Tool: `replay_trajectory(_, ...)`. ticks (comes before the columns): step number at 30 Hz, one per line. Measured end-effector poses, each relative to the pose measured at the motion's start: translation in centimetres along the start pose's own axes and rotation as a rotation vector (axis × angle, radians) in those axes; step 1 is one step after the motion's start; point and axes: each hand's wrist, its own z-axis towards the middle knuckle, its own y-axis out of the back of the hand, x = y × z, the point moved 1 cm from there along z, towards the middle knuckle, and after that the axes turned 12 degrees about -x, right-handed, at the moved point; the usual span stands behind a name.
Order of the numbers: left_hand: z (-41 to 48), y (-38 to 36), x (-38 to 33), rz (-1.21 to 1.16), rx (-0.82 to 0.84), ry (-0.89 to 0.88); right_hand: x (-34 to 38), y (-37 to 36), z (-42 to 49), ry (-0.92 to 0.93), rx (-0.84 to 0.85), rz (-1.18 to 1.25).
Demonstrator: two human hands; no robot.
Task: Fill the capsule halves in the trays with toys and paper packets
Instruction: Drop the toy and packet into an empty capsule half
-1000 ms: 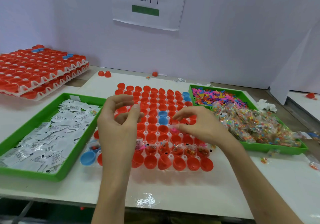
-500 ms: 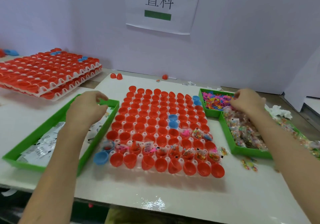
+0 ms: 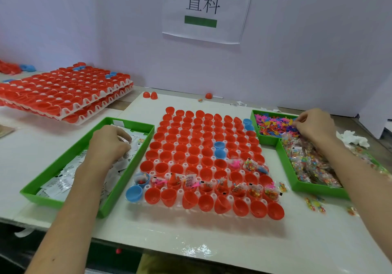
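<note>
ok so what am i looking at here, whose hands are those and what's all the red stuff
No machine: a camera on a person's head looks down at their two hands. The red stuff is capsule halves, a few blue, standing in a grid; some near ones are already filled. The left hand is down in a green bin of paper packets; the right hand picks at small coloured toys in a second bin. Fingers hide what each holds. More trays are stacked far left.

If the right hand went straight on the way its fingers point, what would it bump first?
Probably the bright toy pieces in the green tray: the right hand points left and down into that pile, seemingly touching it, though depth is unclear.
</note>
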Motion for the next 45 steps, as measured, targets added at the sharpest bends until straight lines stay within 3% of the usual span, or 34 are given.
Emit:
replay_trajectory(9,0.2,-0.2,0.1,0.027,-0.008,-0.020,0.0,1.2,-0.4,0.043,-0.209,0.144)
replay_trajectory(14,0.3,-0.5,0.1,0.041,0.018,-0.026,0.9,1.8,0.0,0.031,-0.228,0.315)
replay_trajectory(25,0.8,-0.1,0.7,-0.034,-0.212,-0.050,4.0,3.4,-1.6,0.049,-0.234,0.596)
replay_trajectory(31,0.3,0.6,0.5,-0.115,-0.316,-0.018,4.3,4.0,-2.3,-0.035,-0.182,0.739)
replay_trajectory(35,-0.3,1.2,-0.3,-0.208,-0.320,-0.014,4.7,4.9,-3.2,-0.103,-0.053,0.913)
replay_trajectory(40,-1.7,2.5,-4.0,-0.295,-0.364,-0.206,6.2,6.9,-6.5,-0.136,0.110,1.132)
replay_trajectory(45,-6.5,2.8,-10.2,-0.658,-0.270,-0.329,8.9,9.4,-11.3,-0.226,0.288,1.382)
